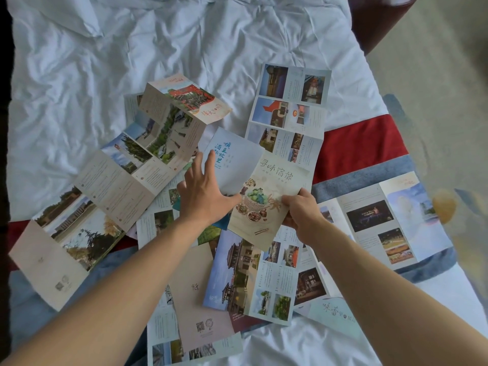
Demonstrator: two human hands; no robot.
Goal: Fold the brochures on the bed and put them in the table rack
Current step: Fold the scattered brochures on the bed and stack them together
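1. The right hand (301,212) pinched the food brochure (266,202) amid the scattered brochures, toward the bed's (79,62) foot edge.
2. The left hand (203,191) lay spread flat beside it.
3. Light, floppy and slick, it probably handled best by its edges.

This looks like a bedroom, possibly a hotel room. A bed (132,48) with a rumpled white sheet fills most of the frame, and a red and blue-grey runner (364,146) crosses its lower half. Tourist brochures (287,109) lie scattered across it. Pale carpet (435,62) shows at the right edge, with dark red furniture (375,19) at the upper right.
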